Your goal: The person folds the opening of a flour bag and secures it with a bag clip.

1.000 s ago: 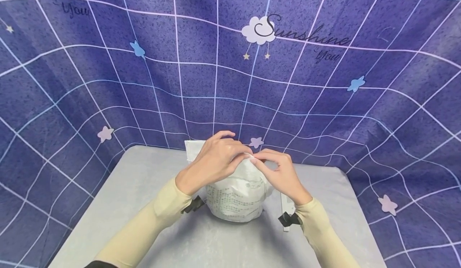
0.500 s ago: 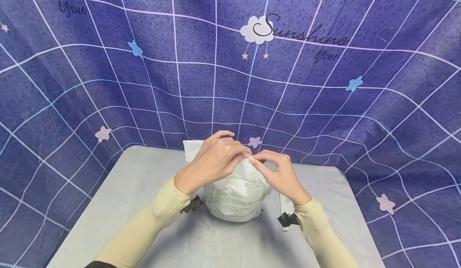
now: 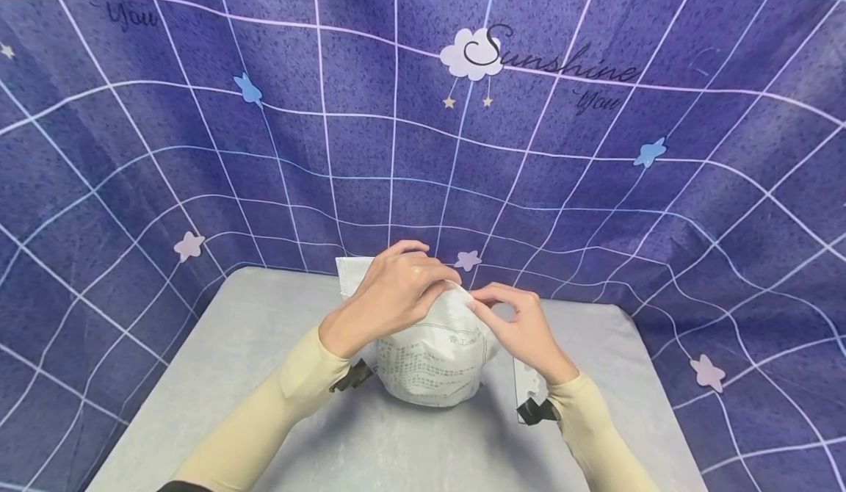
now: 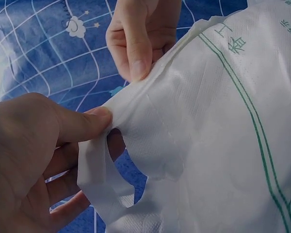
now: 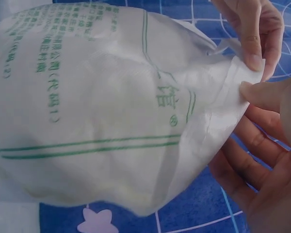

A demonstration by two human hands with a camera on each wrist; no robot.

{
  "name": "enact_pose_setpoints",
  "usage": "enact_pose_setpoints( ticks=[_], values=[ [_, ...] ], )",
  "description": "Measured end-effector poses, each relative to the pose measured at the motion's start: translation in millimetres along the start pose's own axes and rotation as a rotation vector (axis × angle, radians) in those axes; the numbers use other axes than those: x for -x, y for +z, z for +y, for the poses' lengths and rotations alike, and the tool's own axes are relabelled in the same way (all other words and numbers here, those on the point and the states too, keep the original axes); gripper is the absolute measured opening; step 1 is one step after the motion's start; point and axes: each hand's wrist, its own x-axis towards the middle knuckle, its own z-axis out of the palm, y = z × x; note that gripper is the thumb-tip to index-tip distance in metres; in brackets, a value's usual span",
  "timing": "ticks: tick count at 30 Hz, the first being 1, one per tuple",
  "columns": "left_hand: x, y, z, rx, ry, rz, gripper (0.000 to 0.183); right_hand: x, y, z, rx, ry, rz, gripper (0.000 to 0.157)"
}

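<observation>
A white bag (image 3: pixel 429 367) with green printed characters and lines stands bulging on the grey table. At its top edge my left hand (image 3: pixel 396 290) pinches the rim between thumb and fingers. Beside a cut-out handle hole in the left wrist view, the left thumb (image 4: pixel 94 121) presses the folded white edge. My right hand (image 3: pixel 518 327) pinches the same rim a short way to the right. In the right wrist view the right thumb (image 5: pixel 262 94) lies on the bag's edge, with the fingers behind it. What the bag contains is hidden.
A white piece with a stitched edge (image 3: pixel 353 273) shows behind the left hand; whether it belongs to the bag I cannot tell. Under the right wrist lies a flat white object (image 3: pixel 527 382), partly covered. A purple patterned curtain (image 3: pixel 423 147) surrounds the grey table (image 3: pixel 264 345).
My right hand has slid slightly to the right along the bag's rim, away from the left hand. The left hand has kept its place.
</observation>
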Motion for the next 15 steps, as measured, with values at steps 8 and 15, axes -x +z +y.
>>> enact_pose_setpoints(
  ticks=[8,15],
  values=[
    [0.2,-0.6,-0.2,0.004,-0.017,-0.019,0.012,11.2,-3.7,10.3,-0.023,0.017,-0.006,0.014],
    [0.7,0.9,-0.7,-0.018,-0.023,-0.015,0.013,19.2,-6.2,18.9,0.006,0.042,-0.004,0.015]
  ],
)
